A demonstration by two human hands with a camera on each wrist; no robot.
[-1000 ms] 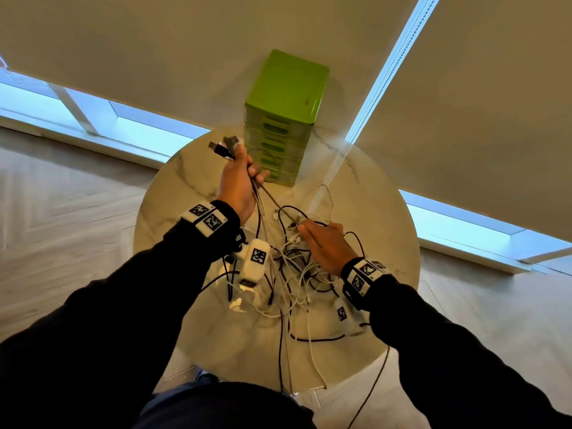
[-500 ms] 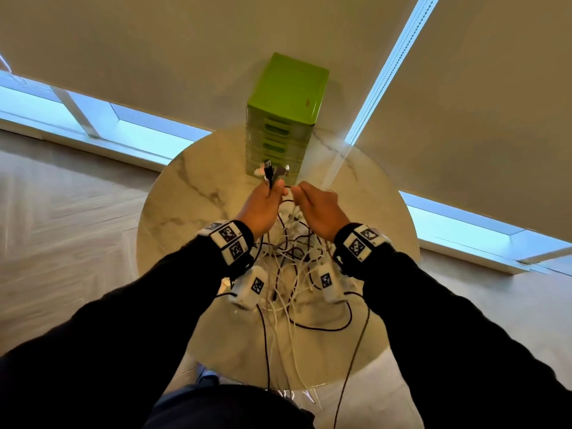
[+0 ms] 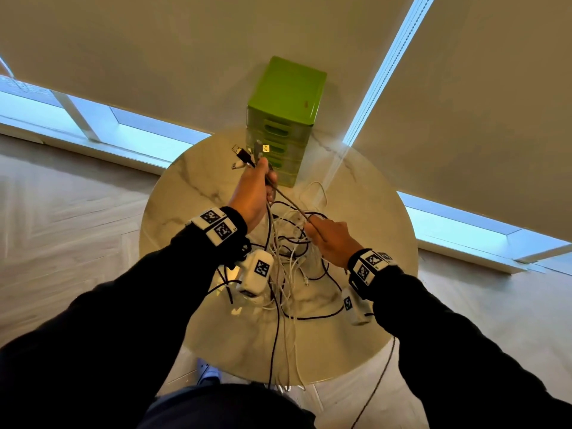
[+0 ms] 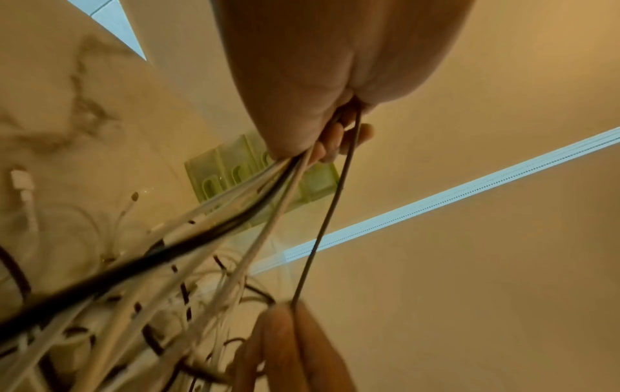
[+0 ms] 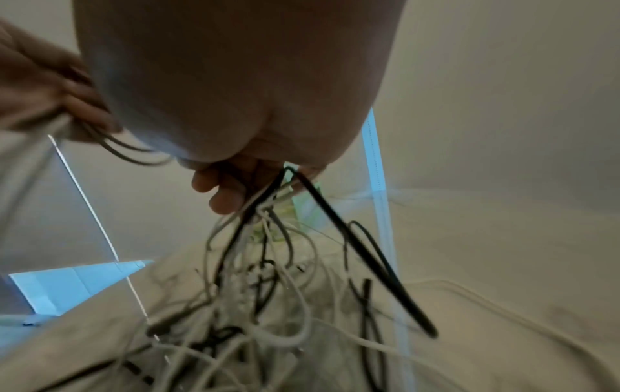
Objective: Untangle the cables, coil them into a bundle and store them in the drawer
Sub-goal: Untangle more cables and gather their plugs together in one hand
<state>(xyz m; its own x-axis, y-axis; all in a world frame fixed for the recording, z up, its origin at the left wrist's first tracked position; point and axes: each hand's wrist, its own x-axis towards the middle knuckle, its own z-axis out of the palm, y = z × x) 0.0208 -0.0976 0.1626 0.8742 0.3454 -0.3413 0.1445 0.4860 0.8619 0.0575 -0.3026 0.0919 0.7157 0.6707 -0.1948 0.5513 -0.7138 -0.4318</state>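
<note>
Your left hand (image 3: 251,193) holds the plug ends up high. Your right hand (image 3: 332,239) pinches one grey cable (image 3: 289,199) above the cable pile (image 3: 288,258) on the table (image 3: 185,193). Pull hard and knots may tighten.

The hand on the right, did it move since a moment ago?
Yes. The right hand pulled back toward the person, away from the green drawers, pinching a thin cable that the left hand holds.

We cannot trace single strands in the tangled cables (image 3: 288,264), which blur in both wrist views. Near the table (image 3: 192,187) edge, several run out of frame.
</note>
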